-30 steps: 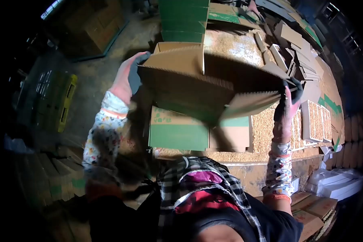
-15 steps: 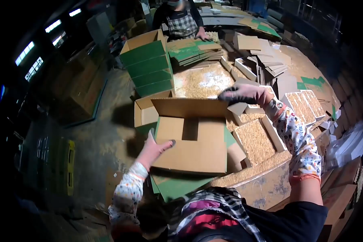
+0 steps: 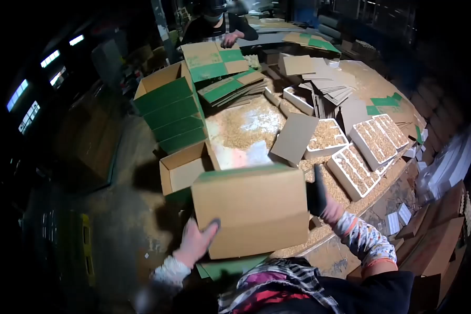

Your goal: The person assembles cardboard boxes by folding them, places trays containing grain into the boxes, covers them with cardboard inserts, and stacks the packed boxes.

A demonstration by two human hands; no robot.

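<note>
A brown cardboard box [image 3: 251, 214] is before me with its closed flaps facing me and a green edge along the far side. My left hand [image 3: 196, 239], in a pale glove with dark fingertips, grips its lower left side, thumb on the front face. Pressed along the right side is my right hand [image 3: 320, 198], dark-fingered, fingers pointing up and away from me. The box is held between both hands. Green flattened cardboard [image 3: 233, 267] shows beneath it. Left of it sits an open box [image 3: 188, 170].
Green boxes [image 3: 170, 112] are stacked at the left. White trays filled with wood shavings [image 3: 353, 170] and grey cardboard sheets [image 3: 295, 138] lie on the shavings-strewn table [image 3: 240, 131]. Across it, a person [image 3: 214, 29] handles a flattened green-and-brown carton [image 3: 214, 60].
The box's raised flap is now down, and the box has tipped toward me. My right hand moved from the far flap down to its right side. The other person has lifted a flattened carton.
</note>
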